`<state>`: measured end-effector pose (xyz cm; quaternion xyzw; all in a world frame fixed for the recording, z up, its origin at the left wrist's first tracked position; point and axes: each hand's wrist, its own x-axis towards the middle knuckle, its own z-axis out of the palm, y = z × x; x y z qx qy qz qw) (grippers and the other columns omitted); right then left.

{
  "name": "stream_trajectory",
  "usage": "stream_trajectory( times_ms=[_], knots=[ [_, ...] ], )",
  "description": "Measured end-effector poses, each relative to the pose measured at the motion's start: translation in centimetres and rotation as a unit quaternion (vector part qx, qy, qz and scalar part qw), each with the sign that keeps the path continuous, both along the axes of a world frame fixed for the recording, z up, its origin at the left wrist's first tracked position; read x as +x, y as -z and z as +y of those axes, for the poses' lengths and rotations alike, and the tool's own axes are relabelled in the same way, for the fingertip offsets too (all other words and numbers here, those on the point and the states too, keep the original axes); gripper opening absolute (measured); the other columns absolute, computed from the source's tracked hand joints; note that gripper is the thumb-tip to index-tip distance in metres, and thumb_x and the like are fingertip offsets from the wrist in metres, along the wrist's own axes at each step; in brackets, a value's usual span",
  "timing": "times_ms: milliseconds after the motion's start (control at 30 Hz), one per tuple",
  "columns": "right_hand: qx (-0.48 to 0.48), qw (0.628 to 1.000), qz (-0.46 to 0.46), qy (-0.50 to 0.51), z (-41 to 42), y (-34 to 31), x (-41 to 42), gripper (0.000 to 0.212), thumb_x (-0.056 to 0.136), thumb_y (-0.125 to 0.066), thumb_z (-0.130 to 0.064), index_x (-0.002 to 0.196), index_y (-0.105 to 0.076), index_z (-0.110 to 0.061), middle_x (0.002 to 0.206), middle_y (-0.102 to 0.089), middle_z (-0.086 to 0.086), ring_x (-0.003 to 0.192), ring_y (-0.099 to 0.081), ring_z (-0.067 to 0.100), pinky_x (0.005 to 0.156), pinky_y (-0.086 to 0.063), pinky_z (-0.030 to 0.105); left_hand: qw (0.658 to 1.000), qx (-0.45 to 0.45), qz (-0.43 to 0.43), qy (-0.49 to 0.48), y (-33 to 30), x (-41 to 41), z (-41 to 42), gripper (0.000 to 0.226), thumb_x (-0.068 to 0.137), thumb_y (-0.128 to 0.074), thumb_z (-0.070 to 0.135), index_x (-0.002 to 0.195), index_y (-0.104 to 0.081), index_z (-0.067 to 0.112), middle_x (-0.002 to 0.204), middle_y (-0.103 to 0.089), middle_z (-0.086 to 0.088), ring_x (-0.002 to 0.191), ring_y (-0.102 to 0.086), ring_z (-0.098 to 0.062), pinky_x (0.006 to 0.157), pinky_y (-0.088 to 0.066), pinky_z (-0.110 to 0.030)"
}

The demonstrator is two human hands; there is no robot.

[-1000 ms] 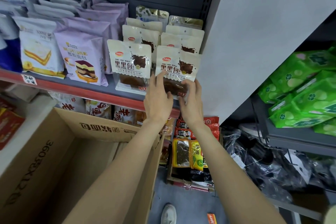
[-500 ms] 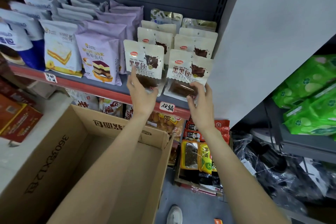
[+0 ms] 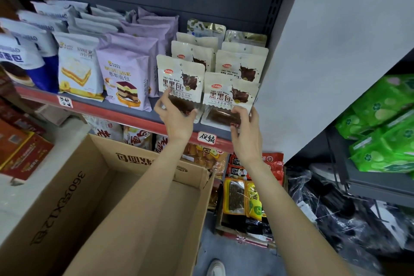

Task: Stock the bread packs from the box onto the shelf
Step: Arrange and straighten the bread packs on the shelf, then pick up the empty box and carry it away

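Cream-coloured bread packs printed with dark chocolate splashes stand in two rows on the grey shelf (image 3: 156,116), which has a red front edge. The left hand (image 3: 177,114) reaches up to the front pack of the left row (image 3: 179,80), its thumb and fingers curled lightly at the lower edge of that pack, touching its clear window; whether it truly pinches the pack I cannot tell. The right hand (image 3: 245,132) grips the bottom of the front pack of the right row (image 3: 230,98), thumb on the face and fingers wrapped under the lower edge, with the pack tilted slightly back against those behind it. At 9 o'clock from these packs stand purple mousse bread bags (image 3: 125,78), then white-and-yellow bags (image 3: 77,67), then blue-and-white ones (image 3: 22,58) further out. A white handwritten price tag (image 3: 207,138) sits on the red shelf edge, between the two wrists. At 6 o'clock, below the shelf, the open cardboard box (image 3: 67,197) lies under the forearms, its inside showing bare brown card. At 3 o'clock, bright green packs (image 3: 385,123) fill a neighbouring rack. A white shoe (image 3: 216,268) shows on the floor at the bottom edge.
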<state>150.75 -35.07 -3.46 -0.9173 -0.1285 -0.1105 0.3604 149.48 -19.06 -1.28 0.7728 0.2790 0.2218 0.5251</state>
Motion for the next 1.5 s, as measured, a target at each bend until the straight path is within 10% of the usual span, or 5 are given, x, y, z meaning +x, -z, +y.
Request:
stream_trajectory(
  times_ms=[500,767,1000,1200,1500],
  knots=[
    [0.058,0.996,0.031,0.058,-0.5,-2.5,-4.8,0.042,0.092,-0.055,-0.014,0.131,-0.042,-0.021,0.152,-0.020,0.008,0.141,-0.019,0.023,0.098,-0.027,0.020,1.000,-0.006,0.022,-0.010,-1.5,-3.4,1.0,0.062,0.084,-0.068,0.010,0.137,-0.037,0.017,0.137,-0.042,-0.006,0.127,-0.041,-0.021,0.105,-0.038,-0.034],
    [0.083,0.984,-0.129,0.092,2.8,-5.4,-10.8,0.026,0.092,-0.048,-0.024,0.112,-0.060,-0.013,0.113,-0.059,0.005,0.109,-0.048,0.018,0.091,-0.036,0.022,0.997,0.057,-0.012,0.056,-3.4,-10.1,4.8,0.018,0.096,-0.051,0.030,0.113,-0.055,0.030,0.094,-0.063,0.012,0.079,-0.058,-0.003,0.074,-0.046,-0.027],
    [0.073,0.983,-0.120,0.116,7.3,-7.1,-18.8,0.020,0.096,-0.051,-0.022,0.112,-0.059,-0.013,0.094,-0.067,0.000,0.072,-0.059,0.010,0.063,-0.048,0.028,0.960,0.182,0.032,0.212,-4.9,-15.6,10.2,0.022,0.096,-0.049,0.030,0.114,-0.058,0.021,0.095,-0.062,0.013,0.076,-0.061,-0.008,0.064,-0.043,-0.019],
    [0.017,0.981,0.155,0.115,8.3,-1.5,-26.5,0.034,0.095,-0.052,-0.033,0.124,-0.053,-0.017,0.118,-0.062,0.005,0.104,-0.061,0.022,0.087,-0.050,0.036,0.902,0.151,0.252,0.316,-1.1,-23.1,14.5,0.032,0.095,-0.049,0.031,0.126,-0.052,0.025,0.117,-0.063,0.006,0.109,-0.058,-0.015,0.084,-0.046,-0.028],
    [0.049,0.866,0.454,0.203,5.8,8.1,-37.3,0.074,0.091,-0.060,-0.025,0.148,-0.015,-0.010,0.145,-0.036,0.022,0.131,-0.038,0.038,0.103,-0.035,0.041,0.959,-0.025,0.271,0.075,5.1,-40.2,15.8,0.018,0.091,-0.058,0.033,0.106,-0.064,0.024,0.096,-0.065,0.007,0.093,-0.060,-0.014,0.081,-0.044,-0.027]
  ],
)
